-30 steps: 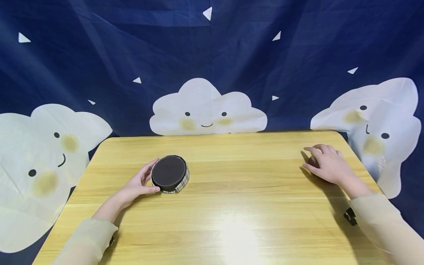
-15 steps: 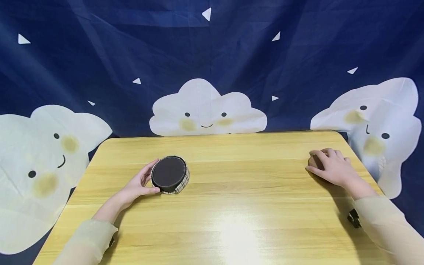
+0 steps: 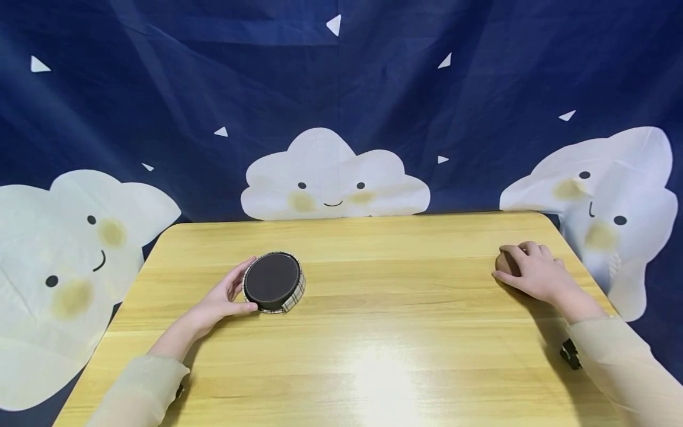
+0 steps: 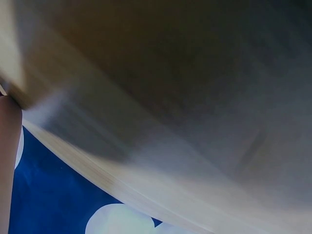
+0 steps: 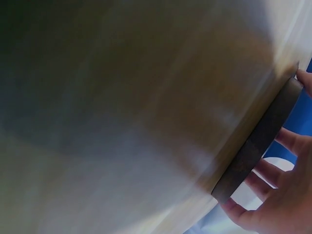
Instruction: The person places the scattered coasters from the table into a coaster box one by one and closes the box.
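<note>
My left hand (image 3: 216, 302) grips the left side of a round, low case (image 3: 273, 277) with a black stitched top and a plaid band around its side. The thumb is at its front edge and the fingers lie behind. At the table's far right, my right hand (image 3: 541, 274) spreads over a flat round brown disc (image 3: 507, 263), partly hidden under the palm. In the right wrist view, thumb and fingertips surround the rim of that disc (image 5: 258, 141), which lies close over the tabletop. The left wrist view catches only a finger (image 4: 9, 161) at its left edge.
Both hands work over a light wooden table (image 3: 373, 332) with rounded far corners. Behind it hangs a dark blue curtain (image 3: 384, 77) printed with white clouds (image 3: 336, 178). A bright glare spot lies on the table's front middle.
My right hand has shifted slightly right and lowered, its fingers closing around the brown disc, which now shows more between thumb and forefinger. The left hand and its case have stayed put.
</note>
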`<state>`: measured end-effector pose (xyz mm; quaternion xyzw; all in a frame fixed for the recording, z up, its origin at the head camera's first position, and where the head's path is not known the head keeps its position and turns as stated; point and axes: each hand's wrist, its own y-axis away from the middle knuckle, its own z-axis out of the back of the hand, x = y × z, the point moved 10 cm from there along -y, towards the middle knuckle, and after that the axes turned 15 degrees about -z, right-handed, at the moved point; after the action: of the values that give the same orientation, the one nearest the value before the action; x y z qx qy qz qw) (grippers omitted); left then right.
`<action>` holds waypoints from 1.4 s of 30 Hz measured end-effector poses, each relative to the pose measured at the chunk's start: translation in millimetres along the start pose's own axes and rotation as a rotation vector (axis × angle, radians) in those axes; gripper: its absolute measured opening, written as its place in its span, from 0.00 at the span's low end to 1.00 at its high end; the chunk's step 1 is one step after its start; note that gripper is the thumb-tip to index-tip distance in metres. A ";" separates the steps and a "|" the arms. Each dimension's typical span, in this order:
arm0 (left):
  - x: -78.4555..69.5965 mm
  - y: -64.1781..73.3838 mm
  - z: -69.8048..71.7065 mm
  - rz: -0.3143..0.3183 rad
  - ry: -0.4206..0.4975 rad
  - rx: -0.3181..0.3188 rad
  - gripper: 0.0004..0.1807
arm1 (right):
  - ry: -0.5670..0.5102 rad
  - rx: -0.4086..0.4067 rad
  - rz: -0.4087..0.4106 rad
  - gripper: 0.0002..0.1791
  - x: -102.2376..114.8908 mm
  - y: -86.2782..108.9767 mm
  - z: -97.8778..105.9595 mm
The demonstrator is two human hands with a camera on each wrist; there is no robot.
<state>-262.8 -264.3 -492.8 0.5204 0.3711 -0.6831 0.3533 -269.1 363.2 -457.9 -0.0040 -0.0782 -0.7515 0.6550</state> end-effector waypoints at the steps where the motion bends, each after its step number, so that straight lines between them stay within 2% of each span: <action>1: 0.1 0.0 -0.1 0.001 0.000 0.001 0.59 | -0.003 0.000 -0.001 0.42 -0.2 -0.2 -0.1; 11: 0.4 -0.6 -0.1 -0.004 -0.001 0.001 0.59 | -0.002 -0.006 -0.002 0.42 3.0 -3.8 2.1; 22: 1.0 0.9 0.8 -0.005 -0.011 -0.001 0.59 | 0.022 -0.026 0.028 0.40 22.6 -8.3 8.9; 33: 1.3 -1.4 1.1 0.001 -0.014 -0.001 0.59 | 0.000 -0.042 0.086 0.40 60.7 -14.5 20.1; 42: 0.6 -1.2 0.5 0.001 -0.010 0.002 0.59 | -0.009 -0.068 0.145 0.39 107.7 -24.8 26.4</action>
<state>-264.2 -264.3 -493.1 0.5174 0.3682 -0.6859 0.3553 -311.3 263.8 -422.9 -0.0355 -0.0552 -0.7043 0.7069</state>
